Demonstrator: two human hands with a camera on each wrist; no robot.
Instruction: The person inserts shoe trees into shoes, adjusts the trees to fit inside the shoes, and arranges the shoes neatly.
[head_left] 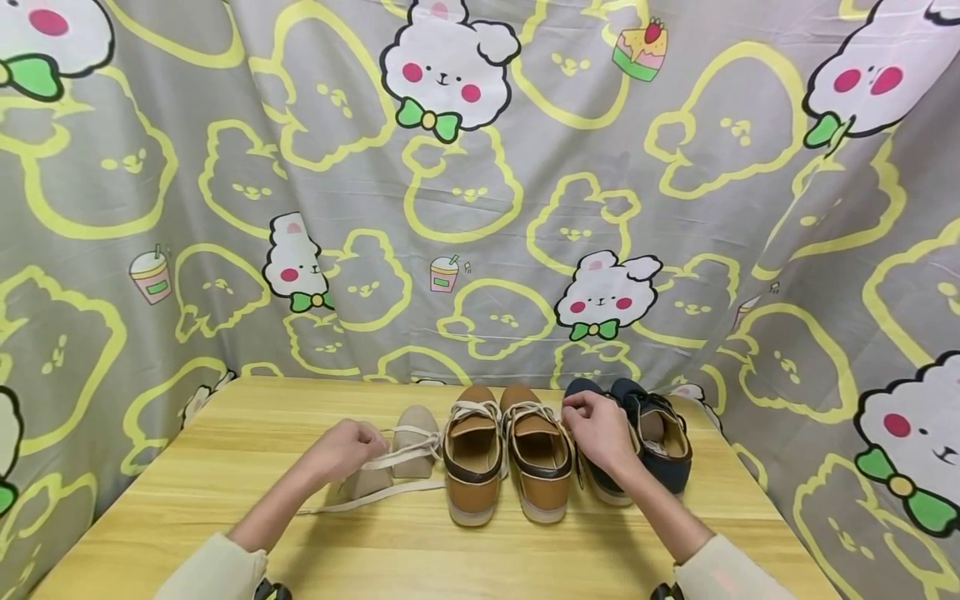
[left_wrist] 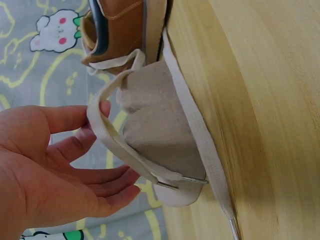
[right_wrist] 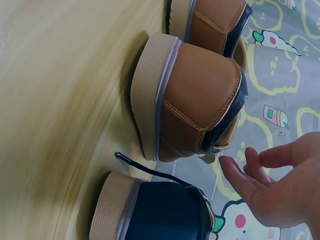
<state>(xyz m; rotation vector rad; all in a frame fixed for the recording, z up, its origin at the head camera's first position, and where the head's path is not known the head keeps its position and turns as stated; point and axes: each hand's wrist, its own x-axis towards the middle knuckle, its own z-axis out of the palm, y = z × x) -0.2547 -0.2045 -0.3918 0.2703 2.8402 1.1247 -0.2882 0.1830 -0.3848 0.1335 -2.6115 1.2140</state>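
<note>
Two brown shoes, the left one (head_left: 472,504) and the right one (head_left: 545,496), stand side by side, heels towards me. Between thumb and finger, my left hand (head_left: 347,450) pinches a cream shoelace (left_wrist: 112,140). This lace hangs in a loop over two beige moulded shoe inserts (left_wrist: 155,127), its tipped ends dangling. Another lace length (left_wrist: 195,120) trails along the table beside them. My right hand (head_left: 600,429) hovers beside the right brown shoe's front, above a dark blue shoe (right_wrist: 165,212). Its fingers are bent loosely, and no lace shows between them.
A second dark blue shoe (head_left: 671,467) stands at the far right of the wooden table (head_left: 420,558). One dark lace (right_wrist: 135,164) lies out beside the blue pair. A patterned grey curtain (head_left: 480,325) hangs behind the table and along both sides.
</note>
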